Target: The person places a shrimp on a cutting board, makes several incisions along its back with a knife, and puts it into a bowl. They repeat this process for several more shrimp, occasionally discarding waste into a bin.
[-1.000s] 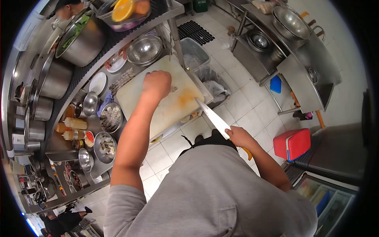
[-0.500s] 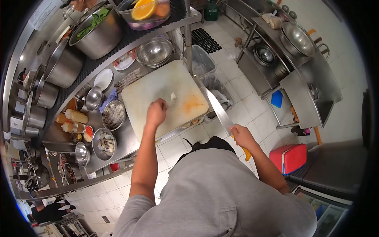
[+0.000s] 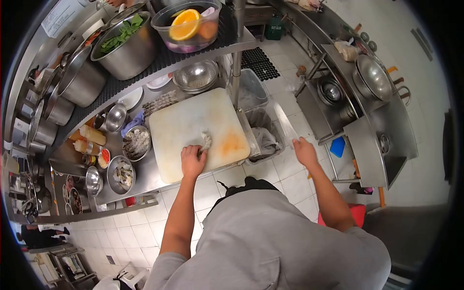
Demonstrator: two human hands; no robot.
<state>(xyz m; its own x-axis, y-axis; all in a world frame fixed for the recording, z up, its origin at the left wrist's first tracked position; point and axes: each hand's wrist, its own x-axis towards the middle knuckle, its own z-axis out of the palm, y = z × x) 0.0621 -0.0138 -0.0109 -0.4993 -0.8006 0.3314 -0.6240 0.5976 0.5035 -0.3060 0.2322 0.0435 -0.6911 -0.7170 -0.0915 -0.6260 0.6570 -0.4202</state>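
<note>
A peeled-looking shrimp [image 3: 207, 139] lies on the white cutting board [image 3: 176, 130], near its middle. My left hand [image 3: 192, 162] rests at the board's near side, its fingers closed at the shrimp's lower end. Out to the right, beyond the board, my right hand [image 3: 305, 152] grips a large knife [image 3: 285, 122] with the blade pointing up and away; the handle is mostly hidden by the hand. Left of the board stand a metal bowl of shrimp [image 3: 137, 143] and a second bowl with shrimp or shells [image 3: 121, 175]. An orange stain marks the board's right part.
Several unpeeled shrimp [image 3: 162, 100] lie behind the board, near a colander [image 3: 195, 76]. Squeeze bottles [image 3: 92, 135] stand at the left. A shelf with a pot of greens [image 3: 124, 53] overhangs the counter. Lined bins [image 3: 266, 137] sit right of the board.
My left hand has come down onto the board and closed at the shrimp. My right hand has moved up and outward with the knife. The view has tilted slightly.
</note>
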